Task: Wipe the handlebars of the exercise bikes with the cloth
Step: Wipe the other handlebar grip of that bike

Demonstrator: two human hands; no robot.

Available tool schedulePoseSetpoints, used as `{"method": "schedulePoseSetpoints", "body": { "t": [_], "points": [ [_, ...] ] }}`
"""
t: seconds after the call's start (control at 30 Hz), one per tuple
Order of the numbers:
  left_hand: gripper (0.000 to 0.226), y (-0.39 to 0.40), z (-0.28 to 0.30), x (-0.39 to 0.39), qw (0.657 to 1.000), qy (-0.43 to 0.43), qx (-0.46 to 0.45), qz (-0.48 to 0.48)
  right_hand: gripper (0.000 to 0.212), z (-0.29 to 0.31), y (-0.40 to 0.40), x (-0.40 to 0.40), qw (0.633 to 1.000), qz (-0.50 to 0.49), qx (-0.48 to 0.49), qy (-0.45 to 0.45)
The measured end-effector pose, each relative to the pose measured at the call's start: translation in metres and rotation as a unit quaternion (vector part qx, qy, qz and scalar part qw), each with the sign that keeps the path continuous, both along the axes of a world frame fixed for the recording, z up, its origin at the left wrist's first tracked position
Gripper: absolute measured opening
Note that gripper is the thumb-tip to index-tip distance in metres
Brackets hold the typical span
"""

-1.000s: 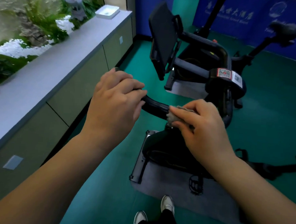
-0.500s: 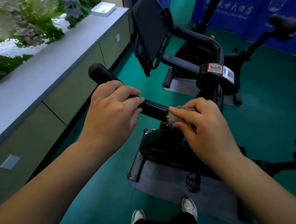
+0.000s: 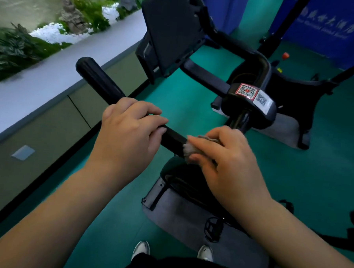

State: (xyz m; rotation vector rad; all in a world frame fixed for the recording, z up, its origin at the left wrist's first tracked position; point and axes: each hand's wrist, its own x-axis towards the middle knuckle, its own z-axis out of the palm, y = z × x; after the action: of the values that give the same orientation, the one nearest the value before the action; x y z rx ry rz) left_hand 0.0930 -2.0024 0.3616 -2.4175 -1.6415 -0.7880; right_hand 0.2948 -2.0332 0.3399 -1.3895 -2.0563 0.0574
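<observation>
At centre frame the left hand [image 3: 129, 135] is curled over the black handlebar [image 3: 99, 80], which runs from its rounded end at upper left down toward the bike's stem at centre. Just to its right, the right hand [image 3: 228, 163] pinches a small grey cloth [image 3: 191, 148] between thumb and fingers and holds it against the same bar; a short bare stretch of bar separates the two hands. The exercise bike [image 3: 253, 101] carries a dark screen [image 3: 169, 31] in the upper middle and QR-code stickers [image 3: 253, 94] on its stem housing. A grey counter [image 3: 41, 85] runs along the left edge. The cloth appears soft and light, bunching readily, so it is judged best wrapped around the bar rather than dabbed. The bar looks rigid, fixed and smooth-coated, and should tolerate firm pressure. The steadying grip seems well placed; the section beneath the left hand and out to the rounded end appears yet to be covered.
</observation>
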Motion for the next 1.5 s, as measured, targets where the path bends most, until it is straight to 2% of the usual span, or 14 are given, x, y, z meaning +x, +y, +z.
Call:
{"method": "schedulePoseSetpoints", "body": {
  "t": [0.17, 0.27, 0.4, 0.47, 0.57, 0.63, 0.73, 0.87, 1.07, 1.13, 1.2, 1.3, 1.37, 1.5],
  "points": [
    [0.026, -0.015, -0.004, 0.028, 0.998, -0.022, -0.012, 0.061, 0.031, -0.008, 0.005, 0.055, 0.999, -0.022, -0.003, 0.032],
    [0.026, -0.026, -0.009, 0.044, 0.994, -0.028, -0.014, 0.101, 0.029, -0.009, 0.008, 0.034, 0.997, 0.037, 0.002, 0.062],
    [0.027, -0.04, -0.012, 0.059, 0.99, -0.026, -0.032, 0.132, 0.03, -0.009, 0.006, 0.026, 0.992, 0.12, 0.008, 0.04],
    [0.026, -0.045, -0.011, 0.059, 0.989, -0.029, -0.046, 0.139, 0.03, -0.007, 0.018, 0.044, 0.994, 0.103, 0.003, 0.042],
    [0.026, -0.049, -0.009, 0.057, 0.988, -0.024, -0.061, 0.138, 0.026, -0.001, 0.048, 0.074, 0.997, 0.004, -0.03, 0.068],
    [0.027, -0.048, -0.008, 0.057, 0.989, -0.02, -0.064, 0.136, 0.026, 0.002, 0.057, 0.08, 0.996, -0.025, -0.039, 0.08],
    [0.025, -0.045, -0.007, 0.056, 0.989, -0.029, -0.067, 0.129, 0.021, -0.001, 0.045, 0.058, 0.997, 0.007, -0.032, 0.072],
    [0.023, -0.041, -0.006, 0.053, 0.991, -0.039, -0.065, 0.114, 0.026, -0.003, 0.035, 0.049, 0.997, 0.052, -0.025, 0.047],
    [0.025, -0.036, -0.005, 0.046, 0.993, -0.033, -0.068, 0.089, 0.032, 0.009, 0.072, 0.082, 0.995, -0.078, -0.052, 0.032],
    [0.024, -0.036, -0.006, 0.047, 0.992, -0.043, -0.066, 0.094, 0.029, 0.009, 0.06, 0.075, 0.995, -0.056, -0.071, 0.047],
    [0.02, -0.036, -0.008, 0.049, 0.992, -0.05, -0.057, 0.099, 0.027, 0.005, 0.039, 0.061, 0.996, 0.016, -0.065, 0.055],
    [0.021, -0.031, -0.008, 0.051, 0.991, -0.054, -0.053, 0.111, 0.032, 0.006, 0.034, 0.059, 0.992, 0.101, -0.076, 0.021],
    [0.023, -0.027, -0.005, 0.054, 0.989, -0.052, -0.06, 0.124, 0.03, 0.014, 0.061, 0.073, 0.992, 0.105, -0.072, -0.017],
    [0.023, -0.022, -0.005, 0.06, 0.984, -0.05, -0.06, 0.162, 0.024, 0.028, 0.107, 0.098, 0.98, 0.125, -0.036, -0.151]
  ]
}}
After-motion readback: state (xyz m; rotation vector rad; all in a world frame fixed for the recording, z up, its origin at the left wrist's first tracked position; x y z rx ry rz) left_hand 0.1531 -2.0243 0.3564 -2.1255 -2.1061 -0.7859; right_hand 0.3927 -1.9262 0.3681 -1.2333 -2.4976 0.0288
